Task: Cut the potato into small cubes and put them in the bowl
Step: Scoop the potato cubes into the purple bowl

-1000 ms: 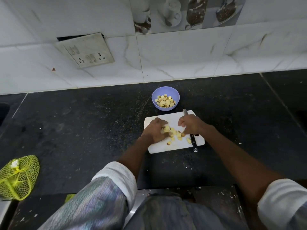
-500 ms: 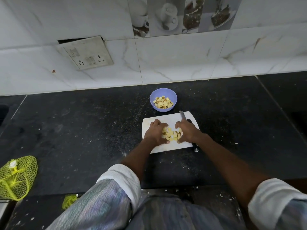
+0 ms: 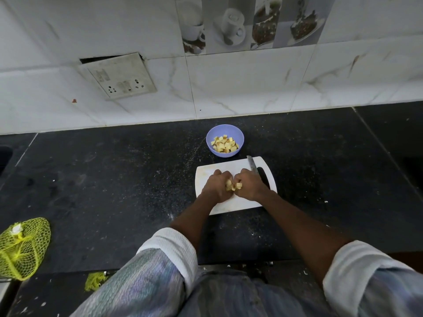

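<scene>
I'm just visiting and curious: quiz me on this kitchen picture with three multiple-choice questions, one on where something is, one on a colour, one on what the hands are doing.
1. Where does the knife lie?
A. on the cutting board's right side
B. inside the bowl
C. on the net bag

2. What colour is the bowl?
A. red
B. light purple
C. black

3. What are the two hands doing?
A. resting flat, apart
B. cupped together around potato cubes
C. both gripping the knife

Answers:
1 A: its blade shows on the white cutting board, just beyond the right hand.
2 B: the bowl's wall is lilac, with cut cubes inside.
3 B: the left hand and the right hand close around the potato cubes between them.
</scene>
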